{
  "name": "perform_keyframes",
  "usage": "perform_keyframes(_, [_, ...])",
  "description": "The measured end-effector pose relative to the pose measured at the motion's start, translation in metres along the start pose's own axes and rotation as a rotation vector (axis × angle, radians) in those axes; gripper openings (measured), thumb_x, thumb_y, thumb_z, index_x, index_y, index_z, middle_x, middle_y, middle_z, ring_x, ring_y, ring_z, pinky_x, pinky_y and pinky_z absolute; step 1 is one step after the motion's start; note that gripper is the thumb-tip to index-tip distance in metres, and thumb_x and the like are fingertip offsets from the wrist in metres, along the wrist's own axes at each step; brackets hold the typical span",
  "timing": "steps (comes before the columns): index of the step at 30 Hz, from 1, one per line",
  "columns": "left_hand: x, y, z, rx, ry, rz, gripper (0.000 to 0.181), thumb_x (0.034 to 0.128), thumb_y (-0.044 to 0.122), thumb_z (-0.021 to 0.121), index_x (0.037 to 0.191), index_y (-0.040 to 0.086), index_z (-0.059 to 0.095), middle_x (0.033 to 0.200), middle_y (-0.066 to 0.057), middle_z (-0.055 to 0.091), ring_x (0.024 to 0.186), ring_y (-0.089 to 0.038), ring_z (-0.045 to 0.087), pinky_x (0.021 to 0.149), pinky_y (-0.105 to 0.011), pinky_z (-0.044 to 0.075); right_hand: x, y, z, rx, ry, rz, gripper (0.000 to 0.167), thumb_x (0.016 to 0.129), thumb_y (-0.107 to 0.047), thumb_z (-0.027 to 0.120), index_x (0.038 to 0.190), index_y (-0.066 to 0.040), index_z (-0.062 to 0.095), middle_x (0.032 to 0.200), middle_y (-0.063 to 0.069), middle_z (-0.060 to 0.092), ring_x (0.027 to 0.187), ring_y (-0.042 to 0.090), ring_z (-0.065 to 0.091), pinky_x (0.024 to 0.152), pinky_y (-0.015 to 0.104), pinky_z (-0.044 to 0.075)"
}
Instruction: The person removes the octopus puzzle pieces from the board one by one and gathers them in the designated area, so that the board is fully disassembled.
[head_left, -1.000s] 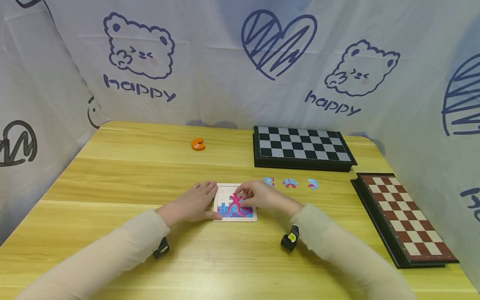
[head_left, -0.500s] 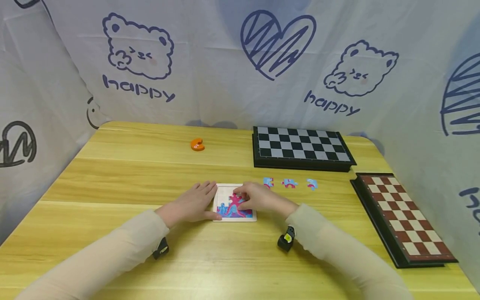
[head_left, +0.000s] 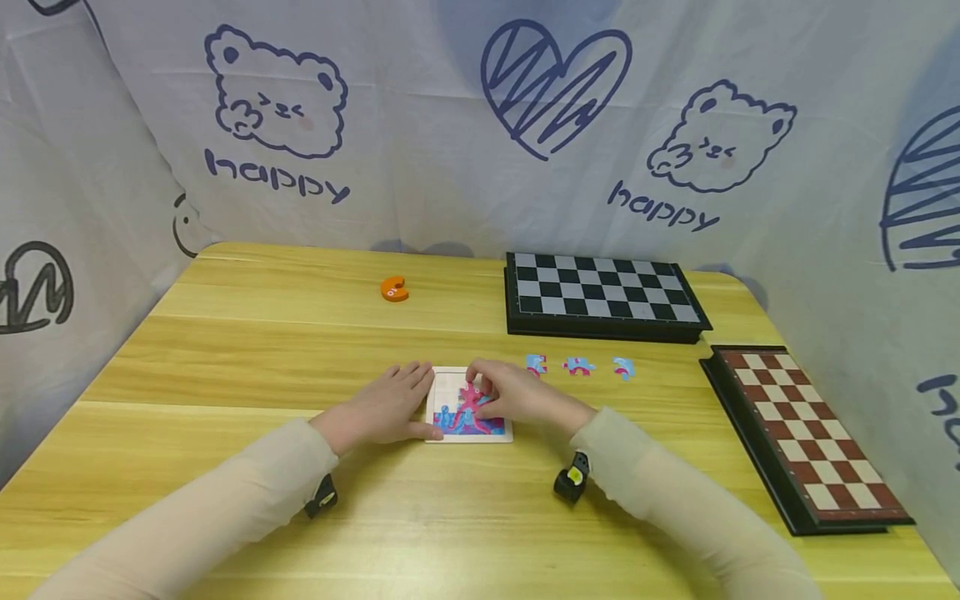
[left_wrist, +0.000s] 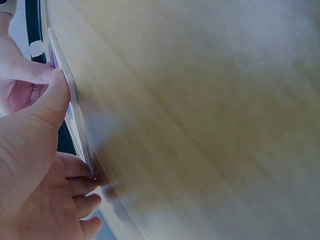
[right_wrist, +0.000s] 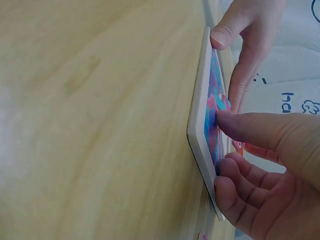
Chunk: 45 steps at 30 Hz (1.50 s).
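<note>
My left grip (head_left: 378, 407), fingers straight, rests along the left edge of the jigsaw tray (head_left: 469, 440), midway between the side edges of the tabletop (head_left: 225, 350). Toward the tray's far edge, the pink puzzle piece (head_left: 470, 395) should handle light, stiff and thin, best taken by opposite edges; my right grip (head_left: 517, 392) seems to pinch it, thumb against forefinger.

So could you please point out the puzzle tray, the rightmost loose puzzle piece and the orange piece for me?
Puzzle tray (head_left: 474, 440): head view, on its pale near rim.
Rightmost loose puzzle piece (head_left: 624, 363): head view, on its blue upper part.
Orange piece (head_left: 388, 290): head view, on its rounded left side.
</note>
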<state>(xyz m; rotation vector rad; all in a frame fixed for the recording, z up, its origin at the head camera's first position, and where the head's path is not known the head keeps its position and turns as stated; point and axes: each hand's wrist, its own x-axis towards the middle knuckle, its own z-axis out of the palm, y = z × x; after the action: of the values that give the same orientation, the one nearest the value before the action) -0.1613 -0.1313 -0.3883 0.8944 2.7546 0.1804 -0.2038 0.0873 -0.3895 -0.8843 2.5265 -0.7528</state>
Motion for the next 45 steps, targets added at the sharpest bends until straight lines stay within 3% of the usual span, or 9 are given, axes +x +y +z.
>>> perform_keyframes(9, [0.000, 0.000, 0.000, 0.008, -0.003, -0.004, 0.089, 0.0862, 0.054, 0.053, 0.139, -0.012, 0.026, 0.145, -0.026, 0.023, 0.133, -0.039, 0.019, 0.107, -0.049, 0.017, 0.001, 0.005, -0.001, 0.170, 0.065, -0.005, 0.013, 0.089, -0.008, 0.061, 0.099, -0.014, 0.057, 0.072, 0.000, 0.056, 0.063, 0.014, 0.050, 0.057, 0.025, 0.042])
perform_keyframes(22, [0.001, 0.001, 0.000, 0.005, -0.005, -0.004, 0.089, 0.0861, 0.055, 0.053, 0.140, -0.011, 0.025, 0.146, -0.025, 0.022, 0.134, -0.037, 0.019, 0.107, -0.048, 0.016, -0.007, 0.013, -0.015, 0.302, 0.088, 0.037, 0.012, 0.090, -0.008, 0.060, 0.101, -0.012, 0.058, 0.076, 0.006, 0.059, 0.062, 0.018, 0.052, 0.054, 0.027, 0.045])
perform_keyframes(32, [-0.001, 0.001, -0.001, 0.014, -0.014, 0.007, 0.088, 0.0868, 0.054, 0.053, 0.140, -0.011, 0.025, 0.146, -0.026, 0.021, 0.134, -0.038, 0.018, 0.108, -0.048, 0.016, -0.035, 0.037, -0.040, 0.335, 0.138, 0.055, 0.014, 0.087, -0.006, 0.062, 0.101, -0.005, 0.058, 0.072, 0.007, 0.058, 0.058, 0.020, 0.049, 0.051, 0.027, 0.040])
perform_keyframes(40, [0.001, 0.001, 0.000, 0.025, -0.014, 0.009, 0.089, 0.0869, 0.056, 0.050, 0.140, -0.010, 0.024, 0.146, -0.025, 0.019, 0.134, -0.037, 0.017, 0.108, -0.047, 0.015, -0.063, 0.070, -0.057, 0.336, 0.180, 0.112, 0.016, 0.087, -0.004, 0.062, 0.102, -0.001, 0.058, 0.073, 0.009, 0.058, 0.062, 0.020, 0.050, 0.055, 0.029, 0.043])
perform_keyframes(45, [0.000, 0.000, -0.001, 0.016, -0.006, 0.010, 0.089, 0.0868, 0.054, 0.052, 0.139, -0.012, 0.025, 0.145, -0.026, 0.021, 0.134, -0.039, 0.018, 0.108, -0.048, 0.016, -0.078, 0.090, -0.061, 0.351, 0.175, 0.137, 0.015, 0.086, 0.000, 0.061, 0.100, 0.003, 0.059, 0.067, 0.009, 0.055, 0.057, 0.018, 0.047, 0.051, 0.026, 0.041])
